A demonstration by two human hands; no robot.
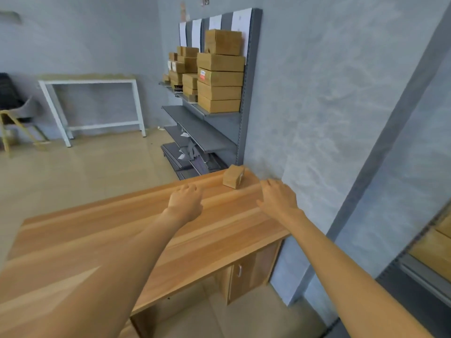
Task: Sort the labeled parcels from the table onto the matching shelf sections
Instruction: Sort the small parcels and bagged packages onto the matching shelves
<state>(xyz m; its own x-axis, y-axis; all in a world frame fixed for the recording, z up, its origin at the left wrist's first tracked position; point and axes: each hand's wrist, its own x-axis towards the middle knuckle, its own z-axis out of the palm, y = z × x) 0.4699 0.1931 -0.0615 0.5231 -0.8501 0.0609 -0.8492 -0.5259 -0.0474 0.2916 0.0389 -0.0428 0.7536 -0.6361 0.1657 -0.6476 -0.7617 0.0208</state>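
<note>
Head cam is looking down two bare forearms stretching out over the wooden worktop (151, 230). Left hand (186, 202) is hovering with fingers loosely curled downward, holding nothing. Right hand (277, 197) is doing the same thing with fingers spread and relaxed, so neither grip is closed on anything, both pretty wide.

Just past the fingertips, the one cardboard parcel (233, 176) left on the worktop is sitting at the far corner near the wall. It's lying ahead of and roughly between the two hands, a bit closer to the right one I'd say, which only needs to go forward and slightly inward. Left would be reaching forward and to the right. Its label seems to be facing the right side, too blurry to read. It's smallish and boxy, no obvious long axis from here.

Further back, the grey shelf unit (219, 140) is standing against the same wall, with stacked cardboard boxes (219, 81) filling its upper shelf and paper section signs (240, 20) above. Lower shelves are mostly bare apart from some scraps. Looks like this is the last parcel to go.
</note>
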